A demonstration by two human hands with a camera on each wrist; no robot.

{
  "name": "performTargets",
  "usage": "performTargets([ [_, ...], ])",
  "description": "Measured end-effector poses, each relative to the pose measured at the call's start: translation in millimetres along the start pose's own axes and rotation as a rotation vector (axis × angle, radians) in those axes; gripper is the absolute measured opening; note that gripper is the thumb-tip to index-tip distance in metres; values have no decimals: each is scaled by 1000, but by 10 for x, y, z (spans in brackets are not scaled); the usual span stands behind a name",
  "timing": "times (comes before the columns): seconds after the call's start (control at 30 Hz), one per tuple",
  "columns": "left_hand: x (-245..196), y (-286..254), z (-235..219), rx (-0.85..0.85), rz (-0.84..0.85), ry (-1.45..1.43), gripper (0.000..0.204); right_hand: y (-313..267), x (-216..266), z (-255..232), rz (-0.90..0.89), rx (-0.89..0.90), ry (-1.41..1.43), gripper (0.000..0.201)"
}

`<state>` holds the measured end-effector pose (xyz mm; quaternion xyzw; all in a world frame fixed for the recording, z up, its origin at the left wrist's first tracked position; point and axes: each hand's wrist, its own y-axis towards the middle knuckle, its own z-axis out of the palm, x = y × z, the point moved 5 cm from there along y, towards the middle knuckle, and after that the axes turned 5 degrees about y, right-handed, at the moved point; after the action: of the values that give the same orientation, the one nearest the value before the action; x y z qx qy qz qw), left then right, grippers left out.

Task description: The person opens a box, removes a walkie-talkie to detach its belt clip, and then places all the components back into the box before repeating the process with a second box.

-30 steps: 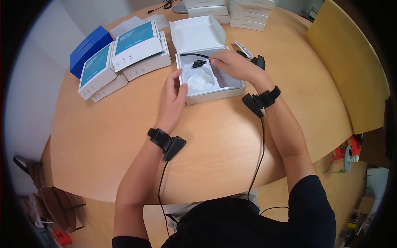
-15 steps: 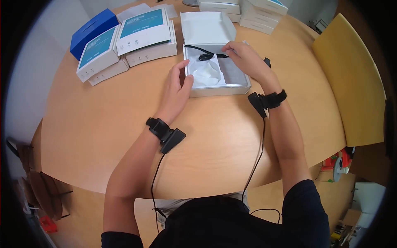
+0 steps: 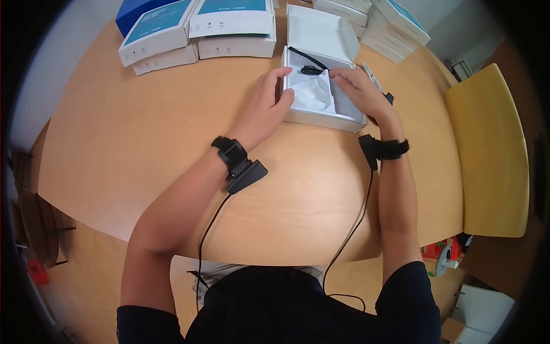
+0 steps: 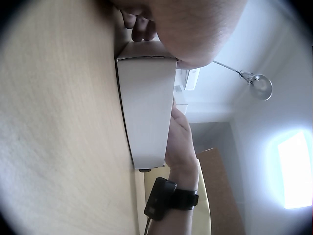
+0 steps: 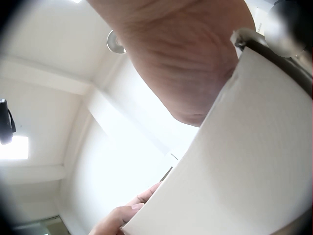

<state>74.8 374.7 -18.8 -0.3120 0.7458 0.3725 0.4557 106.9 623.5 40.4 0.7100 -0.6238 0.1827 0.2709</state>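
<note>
An open white box (image 3: 323,120) lies on the table, its lid (image 3: 321,31) tipped back. My left hand (image 3: 264,106) grips its left side, thumb and index fingertip at the rim; the left wrist view shows the other fingers (image 4: 142,29) curled against the cardboard (image 4: 146,107). A black cable (image 3: 309,58) and its small dark bundle (image 3: 311,70) lie across the back of the box, beside crumpled white wrapping (image 3: 312,94). Over the right compartment, my right hand (image 3: 366,96) pinches the cable's right part. Its fingertips are hidden in the right wrist view.
Teal-topped white boxes (image 3: 235,48) and a blue box (image 3: 134,11) stand at the back left. More white boxes (image 3: 387,43) are stacked at the back right. Small dark and white items lie right of the open box. A yellow chair back (image 3: 490,155) borders the table's right.
The head view has shifted, so the box and hands sit further right in it. My left hand stays at the box's left side; my right hand stays over the box, by the cable.
</note>
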Motion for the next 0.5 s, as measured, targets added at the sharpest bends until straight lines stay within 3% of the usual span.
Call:
performTargets([
  [0.27,35,14,6,-24,38,41,50,-15,133,-123,72,-123,140,26],
  [0.5,34,16,2,-26,37,62,49,4,115,-230,-28,-332,79,18],
])
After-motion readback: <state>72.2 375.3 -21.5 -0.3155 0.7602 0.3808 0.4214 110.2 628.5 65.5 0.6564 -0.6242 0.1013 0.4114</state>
